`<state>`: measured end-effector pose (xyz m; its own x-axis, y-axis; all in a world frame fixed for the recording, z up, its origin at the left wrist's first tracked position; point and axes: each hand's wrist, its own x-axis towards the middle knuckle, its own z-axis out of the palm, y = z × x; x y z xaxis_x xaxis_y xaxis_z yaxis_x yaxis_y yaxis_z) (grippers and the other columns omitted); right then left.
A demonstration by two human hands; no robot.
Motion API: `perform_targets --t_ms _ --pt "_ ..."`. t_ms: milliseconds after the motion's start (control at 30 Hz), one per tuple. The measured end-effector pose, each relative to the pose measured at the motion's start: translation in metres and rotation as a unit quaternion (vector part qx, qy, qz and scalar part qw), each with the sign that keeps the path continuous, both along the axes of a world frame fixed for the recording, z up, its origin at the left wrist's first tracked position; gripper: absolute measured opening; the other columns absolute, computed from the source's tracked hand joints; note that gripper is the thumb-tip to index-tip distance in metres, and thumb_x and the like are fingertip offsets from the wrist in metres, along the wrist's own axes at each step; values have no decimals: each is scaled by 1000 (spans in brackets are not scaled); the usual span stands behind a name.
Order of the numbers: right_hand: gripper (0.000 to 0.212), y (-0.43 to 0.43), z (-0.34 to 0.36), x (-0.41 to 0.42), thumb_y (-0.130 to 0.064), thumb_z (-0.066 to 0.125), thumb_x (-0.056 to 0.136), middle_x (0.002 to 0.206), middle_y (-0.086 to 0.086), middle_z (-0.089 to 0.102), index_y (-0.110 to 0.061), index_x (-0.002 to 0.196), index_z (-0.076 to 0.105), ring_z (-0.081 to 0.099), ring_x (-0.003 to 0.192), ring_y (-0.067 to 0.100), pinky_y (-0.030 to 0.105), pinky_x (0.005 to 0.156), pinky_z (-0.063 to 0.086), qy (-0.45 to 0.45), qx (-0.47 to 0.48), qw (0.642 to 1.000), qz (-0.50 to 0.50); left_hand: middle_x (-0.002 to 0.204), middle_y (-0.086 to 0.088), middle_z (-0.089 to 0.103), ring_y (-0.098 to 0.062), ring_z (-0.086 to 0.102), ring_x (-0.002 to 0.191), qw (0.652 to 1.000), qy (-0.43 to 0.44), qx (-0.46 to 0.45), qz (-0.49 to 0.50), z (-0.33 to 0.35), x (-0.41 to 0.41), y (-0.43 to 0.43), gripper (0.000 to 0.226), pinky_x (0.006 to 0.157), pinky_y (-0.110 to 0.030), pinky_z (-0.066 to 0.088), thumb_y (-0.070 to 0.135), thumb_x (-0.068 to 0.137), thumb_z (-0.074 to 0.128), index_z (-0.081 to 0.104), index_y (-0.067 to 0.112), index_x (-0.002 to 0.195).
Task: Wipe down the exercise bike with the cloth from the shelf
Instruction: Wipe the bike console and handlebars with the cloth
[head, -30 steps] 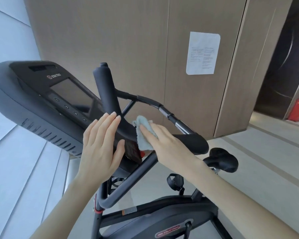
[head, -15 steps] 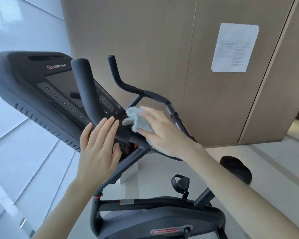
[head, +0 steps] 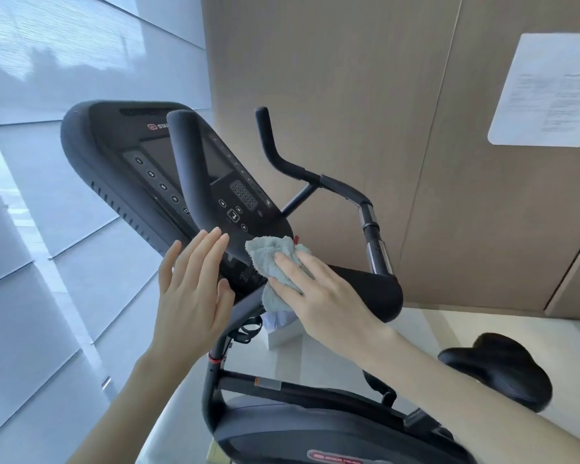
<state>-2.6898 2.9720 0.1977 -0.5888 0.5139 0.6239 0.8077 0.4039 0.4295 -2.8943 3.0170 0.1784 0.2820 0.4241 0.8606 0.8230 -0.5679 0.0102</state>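
A: Head view: where is the cloth (head: pixel 265 256) found?
B: Pressed on the bike (head: pixel 315 426) bar by the flattened right grip (head: pixel 325 296); the left grip (head: pixel 191 296) is spread. Wiping is judged underway; the seat (head: pixel 496 370) seems left.

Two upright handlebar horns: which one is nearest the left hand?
The thick near horn crossing the console: the left hand has its fingertips at its base. The thin far horn stands beyond the cloth.

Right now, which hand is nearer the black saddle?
Right. The right hand, pressing the light blue fluffy cloth, is left of the black padded saddle; the left hand is farther left, by the upright black handlebar.
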Motion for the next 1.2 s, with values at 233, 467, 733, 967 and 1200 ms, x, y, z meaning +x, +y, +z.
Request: perform_targets --t_ms 233,467,733,967,1200 --pt "42 6 40 24 -20 52 91 129 2 52 -18 133 52 46 112 18 25 98 37 276 -171 938 126 141 -13 46 -28 37 134 1000 21 3 -6 6 -1 0 48 114 -49 21 9 87 38 47 1 133" --pt "65 41 29 -9 -41 51 93 147 4 37 -30 149 20 46 123 27 46 94 47 145 -294 945 -3 141 -14 46 -26 37 134 1000 11 -18 -21 11 3 7 50 115 -46 19 10 85 37 48 0 133" --pt "42 13 4 -3 -1 48 87 121 23 59 -2 128 55 55 115 36 41 102 44 51 -57 997 -19 141 -13 46 -25 35 136 998 19 -17 -54 6 5 10 49 116 -44 16 11 86 37 48 1 133" --pt "48 -19 1 35 4 64 78 138 18 48 -5 125 59 44 130 32 42 105 42 111 -182 977 15 142 -12 46 -25 36 135 996 64 -31 -51 -2 -3 9 48 115 -47 18 12 89 37 49 1 134" --pt "44 9 29 16 -36 54 93 152 11 27 -19 134 51 20 140 23 34 115 17 139 -243 959 47 145 -9 43 -25 36 136 995 76 -60 -1 -8 4 0 51 113 -49 21 13 88 37 46 3 137"
